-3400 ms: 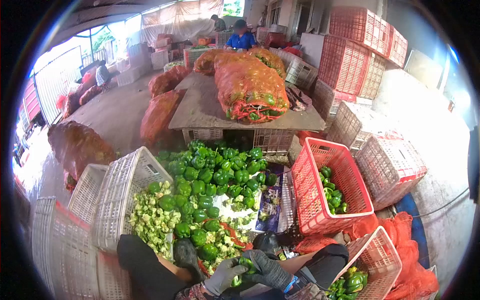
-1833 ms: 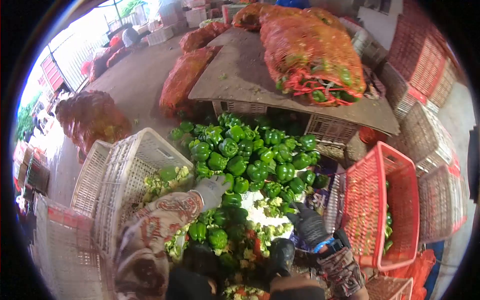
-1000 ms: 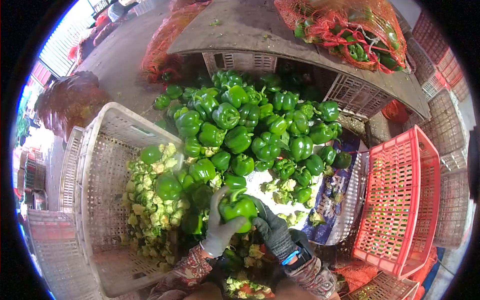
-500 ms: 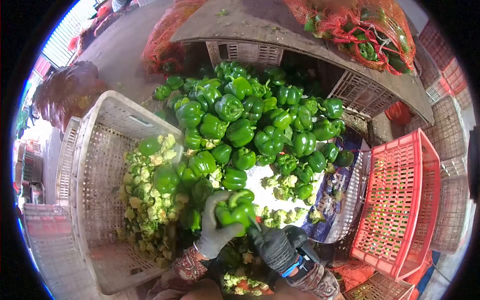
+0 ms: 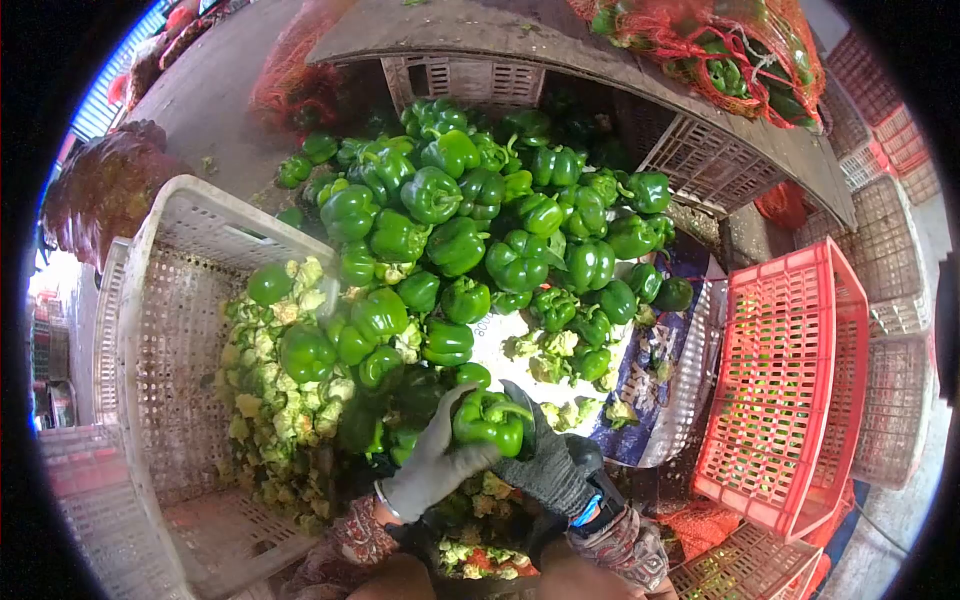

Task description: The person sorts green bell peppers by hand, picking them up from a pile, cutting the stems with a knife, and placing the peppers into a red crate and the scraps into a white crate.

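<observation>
A green bell pepper (image 5: 488, 424) with a curved stem sits between my two gloved hands, low in the middle of the view. My left hand (image 5: 438, 462), in a light grey glove, curls around its left side and underside. Against its right side presses my right hand (image 5: 545, 462), in a dark grey glove, with fingers behind the pepper. No blade shows in the right hand now; part of that hand is hidden. Just beyond lies a big heap of green bell peppers (image 5: 515, 262). Pale cut pepper cores (image 5: 300, 400) are piled to the left of my hands.
At the left stands a white plastic crate (image 5: 190, 330), with cores along its right side. A red crate (image 5: 768, 390) stands tilted at right. Behind the heap is a wooden board (image 5: 470, 38) bearing a red net bag (image 5: 735, 60) of peppers. More cores lie between my legs.
My right hand has moved up against the pepper's right side, and the small blade seen by it earlier is out of sight. The pepper has turned, and the whole view has shifted slightly.
</observation>
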Tool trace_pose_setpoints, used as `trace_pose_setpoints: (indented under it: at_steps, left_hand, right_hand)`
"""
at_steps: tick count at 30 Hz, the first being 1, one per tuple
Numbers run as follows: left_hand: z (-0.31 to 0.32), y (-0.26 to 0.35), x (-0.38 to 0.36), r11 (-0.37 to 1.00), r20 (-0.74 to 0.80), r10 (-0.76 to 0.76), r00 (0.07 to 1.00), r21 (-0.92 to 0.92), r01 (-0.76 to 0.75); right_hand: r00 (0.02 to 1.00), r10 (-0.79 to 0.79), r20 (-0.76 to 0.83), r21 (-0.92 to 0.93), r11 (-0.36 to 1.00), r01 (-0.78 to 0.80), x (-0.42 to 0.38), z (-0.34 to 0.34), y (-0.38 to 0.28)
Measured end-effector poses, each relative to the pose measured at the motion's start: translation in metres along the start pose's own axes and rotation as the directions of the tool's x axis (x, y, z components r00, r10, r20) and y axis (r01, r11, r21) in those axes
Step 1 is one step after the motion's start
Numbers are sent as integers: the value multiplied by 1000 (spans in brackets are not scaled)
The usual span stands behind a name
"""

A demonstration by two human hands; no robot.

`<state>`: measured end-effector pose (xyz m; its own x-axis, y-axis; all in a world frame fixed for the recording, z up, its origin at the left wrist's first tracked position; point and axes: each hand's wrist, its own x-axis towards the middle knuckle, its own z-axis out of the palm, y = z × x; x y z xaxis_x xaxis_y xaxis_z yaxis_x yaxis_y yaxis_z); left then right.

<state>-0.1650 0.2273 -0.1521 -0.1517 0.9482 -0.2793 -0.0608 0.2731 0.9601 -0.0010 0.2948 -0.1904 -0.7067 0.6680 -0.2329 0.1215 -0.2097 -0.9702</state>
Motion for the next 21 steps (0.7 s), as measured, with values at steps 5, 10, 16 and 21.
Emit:
trace_pose_setpoints:
  at_steps: [5,10,16,21]
  left_hand:
    - [4,-15,-13,994,-67,-73,995,-80,67]
    - [-2,-25,-14,942,102,-208,973,-246,227]
    - [7,-76,-18,667,188,-271,944,-671,325]
    - [12,-40,1,623,45,-234,971,-760,185]
  right_hand:
    - [982,137,129,180,971,-159,-7,4,-9]
    - [942,191,277,157,958,-240,-25,-11,7]
    - [955,293,41,421,862,-282,-45,-15,-16]
    - [941,128,-312,160,984,-81,-38,-33,-35]
